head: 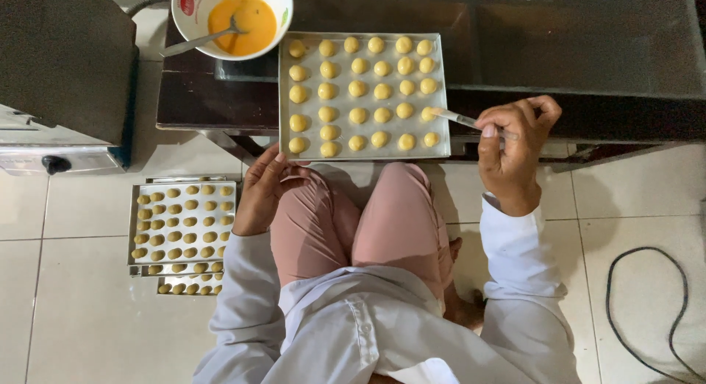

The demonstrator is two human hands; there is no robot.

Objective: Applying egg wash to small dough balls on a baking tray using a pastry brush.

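Left hand (266, 187): fingers curled, thumb up, wrist bent outward, forearm in white sleeve. Right hand (512, 145): raised, fingers pinched closed, knuckles outward, wrist straight, white sleeve to the cuff. Both elbows bent, arms apart.

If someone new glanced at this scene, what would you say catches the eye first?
The metal tray of yellow dough balls on the dark low table, steadied by the left hand. The right hand holds a small brush against one ball, and a bowl of orange egg wash sits top-left.
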